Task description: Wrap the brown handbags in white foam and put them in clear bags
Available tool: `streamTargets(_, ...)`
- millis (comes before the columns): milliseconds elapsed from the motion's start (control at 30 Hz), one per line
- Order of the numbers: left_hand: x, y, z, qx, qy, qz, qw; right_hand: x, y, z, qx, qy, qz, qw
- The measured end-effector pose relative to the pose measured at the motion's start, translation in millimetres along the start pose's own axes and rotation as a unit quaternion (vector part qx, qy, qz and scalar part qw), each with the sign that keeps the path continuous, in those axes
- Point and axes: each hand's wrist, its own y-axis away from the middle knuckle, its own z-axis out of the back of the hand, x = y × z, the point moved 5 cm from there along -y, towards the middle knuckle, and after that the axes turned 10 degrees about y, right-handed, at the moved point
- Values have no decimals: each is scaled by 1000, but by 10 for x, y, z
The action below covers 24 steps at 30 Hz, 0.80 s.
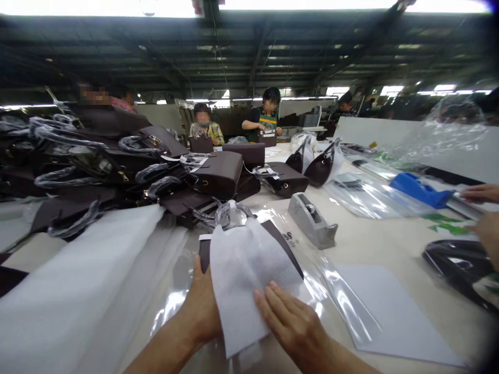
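Note:
A dark brown handbag [280,240] lies on clear plastic in front of me, its handles [233,212] wrapped in clear film. A white sheet [245,280] covers most of the bag. My left hand [205,301] grips the bag's left side, the thumb at its edge and the other fingers hidden. My right hand [290,317] lies on the sheet's lower right, fingers stretched out. A grey tape dispenser [312,221] stands beyond the bag to the right.
Dark handbags [218,174] are piled at the back left. White foam sheets [89,259] lie at left. Clear bags [366,195], a blue dispenser [421,190] and a white board [393,306] are at right. A co-worker's hands [487,228] reach in there; people sit farther back.

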Motion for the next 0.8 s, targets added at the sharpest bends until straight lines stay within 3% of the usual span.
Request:
streamTargets(100, 67, 136, 76, 11, -85, -39, 996, -49, -69, 16, 2, -32, -17, 999)
streamTargets(200, 151, 142, 125, -7, -41, -71, 997, -60, -184, 55, 3, -57, -27, 998)
streamTargets(300, 264, 93, 152, -37, 13, -49, 998, -17, -244, 71, 3, -62, -25, 998)
streamTargets(533, 361, 91, 64, -28, -34, -64, 997, 43, -38, -94, -11, -35, -59, 998)
streamTargets(667, 325, 74, 6, -90, -35, -83, 992, 69, 52, -236, -11, -15, -81, 997)
streamTargets(733, 342, 80, 37, -117, -35, -87, 989, 74, 85, -284, -9, -8, -81, 997)
streamTargets(800, 399, 93, 129, -87, -33, -84, 992, 65, 118, -305, -7, -5, -78, 997)
